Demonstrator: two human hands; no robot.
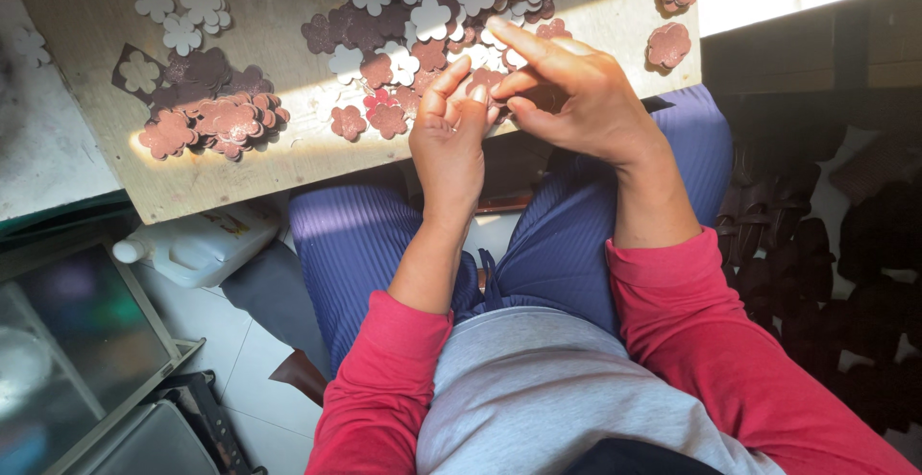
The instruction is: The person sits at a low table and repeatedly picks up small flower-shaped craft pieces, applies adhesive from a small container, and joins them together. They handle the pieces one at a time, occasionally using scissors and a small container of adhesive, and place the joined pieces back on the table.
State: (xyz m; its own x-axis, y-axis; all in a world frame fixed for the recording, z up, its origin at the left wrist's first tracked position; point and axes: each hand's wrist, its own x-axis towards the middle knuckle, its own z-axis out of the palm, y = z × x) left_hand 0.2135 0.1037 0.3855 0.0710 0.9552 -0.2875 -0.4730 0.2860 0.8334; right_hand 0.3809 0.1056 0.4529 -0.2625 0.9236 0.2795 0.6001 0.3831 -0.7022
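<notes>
A small brown flower-shaped cutout (487, 81) sits pinched between both hands at the near edge of the wooden board (86, 14), right over the person's lap. The left hand (449, 139) rises palm-away, fingers close together, their tips pressed on the piece. The right hand (576, 96) arches over from the side, forefinger stretched out straight across the heap, thumb and lower fingers curled in onto the same piece. How much of the cutout there is I can't make out, the fingers cover most of it. Behind the hands spreads a heap of brown and white flower cutouts (432, 4); a second, redder pile (216, 115) lies off to the left in the sun, and two loose ones (669, 45) sit to the right. Below the board, a white plastic jug (197, 244) lies on the floor beside the blue-trousered knee (351, 244).
</notes>
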